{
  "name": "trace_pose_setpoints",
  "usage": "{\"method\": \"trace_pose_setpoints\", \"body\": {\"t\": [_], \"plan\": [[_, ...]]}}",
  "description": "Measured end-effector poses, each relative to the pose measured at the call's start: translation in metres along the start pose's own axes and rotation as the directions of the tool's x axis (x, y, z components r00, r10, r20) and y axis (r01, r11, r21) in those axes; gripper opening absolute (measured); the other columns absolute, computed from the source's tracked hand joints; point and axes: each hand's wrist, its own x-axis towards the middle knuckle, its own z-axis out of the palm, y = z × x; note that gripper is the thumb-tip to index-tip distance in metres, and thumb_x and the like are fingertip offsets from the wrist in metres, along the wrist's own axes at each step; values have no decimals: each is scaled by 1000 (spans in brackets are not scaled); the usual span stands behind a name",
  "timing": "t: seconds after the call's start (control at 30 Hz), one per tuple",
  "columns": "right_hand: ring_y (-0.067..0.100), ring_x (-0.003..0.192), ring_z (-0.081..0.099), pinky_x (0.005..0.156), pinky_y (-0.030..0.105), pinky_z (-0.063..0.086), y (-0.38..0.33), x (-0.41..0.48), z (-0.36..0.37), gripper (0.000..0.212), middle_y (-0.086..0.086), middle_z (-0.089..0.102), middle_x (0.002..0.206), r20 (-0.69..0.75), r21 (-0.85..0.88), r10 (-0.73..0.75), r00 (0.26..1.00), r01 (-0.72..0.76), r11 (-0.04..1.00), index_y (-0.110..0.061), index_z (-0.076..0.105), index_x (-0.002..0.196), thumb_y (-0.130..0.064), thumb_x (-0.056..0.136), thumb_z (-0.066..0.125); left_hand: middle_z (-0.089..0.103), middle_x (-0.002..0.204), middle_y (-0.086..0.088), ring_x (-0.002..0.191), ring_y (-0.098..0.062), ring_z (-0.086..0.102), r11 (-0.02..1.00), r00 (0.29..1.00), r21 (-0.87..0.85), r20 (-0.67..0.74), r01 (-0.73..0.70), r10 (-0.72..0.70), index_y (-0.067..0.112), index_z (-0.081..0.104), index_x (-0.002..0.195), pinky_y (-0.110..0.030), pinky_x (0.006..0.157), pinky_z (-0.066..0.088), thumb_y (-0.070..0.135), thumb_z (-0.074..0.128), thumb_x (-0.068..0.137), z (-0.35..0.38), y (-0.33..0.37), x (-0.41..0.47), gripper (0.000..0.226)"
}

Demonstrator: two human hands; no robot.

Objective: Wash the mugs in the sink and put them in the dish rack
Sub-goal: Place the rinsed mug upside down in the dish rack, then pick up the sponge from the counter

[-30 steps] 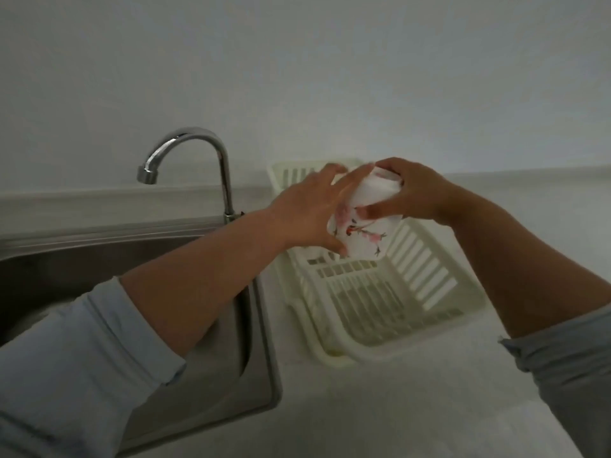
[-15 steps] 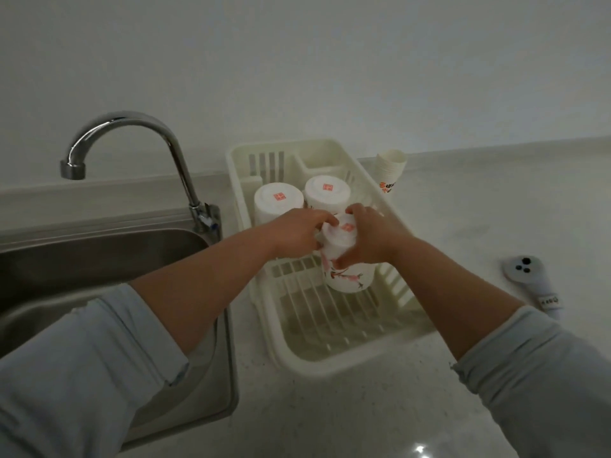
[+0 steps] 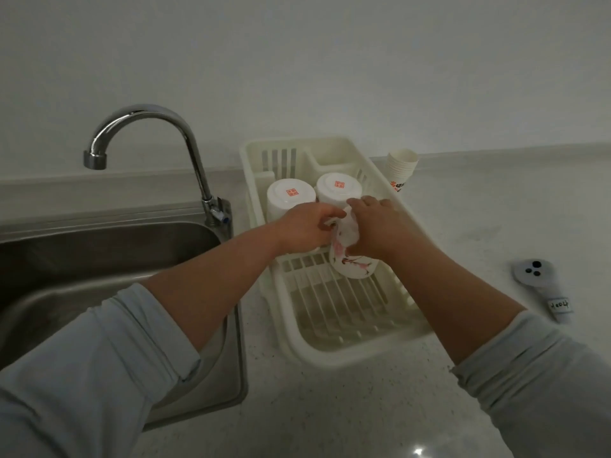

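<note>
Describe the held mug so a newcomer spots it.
Find the cream dish rack right of the steel sink. Two upturned white mugs with red stamps sit at its back. The floral mug, in front, gripped by left hand and right hand, alone shows a pink blossom branch.

Pale blue-grey sleeves (image 3: 99, 365), wrinkled, bunched at mid-forearm; left hand (image 3: 305, 228) and right hand (image 3: 380, 226) bare.

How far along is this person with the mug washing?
Nearly done, it seems. Done: the left mug and the right mug stand upside down at the back of the dish rack. In hand: the left hand and right hand both hold the flowered mug inside the rack, not yet released. Left: letting go; the sink shows no more mugs, though an arm hides part of it.
</note>
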Motion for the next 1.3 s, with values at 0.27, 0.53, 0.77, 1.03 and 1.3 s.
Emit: {"method": "trace_pose_setpoints", "body": {"t": [0.27,0.53,0.77,1.03,1.3], "plan": [[17,91,61,80,30,47,-85,-4,-50,21,-3,67,94,-342,345,-58,938,183,921,-18,63,104,-29,86,60,63,93,6,77,-10,62,998,897,46,-436,-52,67,18,70,105,-16,75,46,12,58,88,-55,-36,-71,21],[18,83,62,82,32,50,-250,2,-44,12,-1,68,87,-354,366,-263,897,392,844,-19,66,91,-28,83,62,65,92,-1,78,-9,54,986,866,97,-496,132,-67,13,70,103,-11,69,38,11,62,86,-122,-147,-181,19],[13,79,58,76,28,49,-427,10,-10,11,-3,66,85,-264,410,-426,865,501,762,-20,66,88,-29,85,60,59,84,8,72,-5,52,931,801,67,-534,359,-270,17,71,102,-14,69,39,15,62,87,-186,-264,-318,18],[21,88,63,81,31,50,-595,6,18,11,5,70,90,-181,453,-593,785,601,658,-17,68,87,-25,84,61,63,113,-11,98,-25,61,694,401,-247,-666,676,-629,12,69,107,-24,81,41,15,61,85,-227,-374,-453,24],[25,90,65,83,38,52,-658,7,48,14,8,70,94,-115,526,-654,747,605,598,-14,67,95,-20,85,59,38,138,-20,127,-39,38,346,111,-413,-496,842,-861,9,32,139,-42,102,33,44,58,88,-243,-435,-480,67]]}}
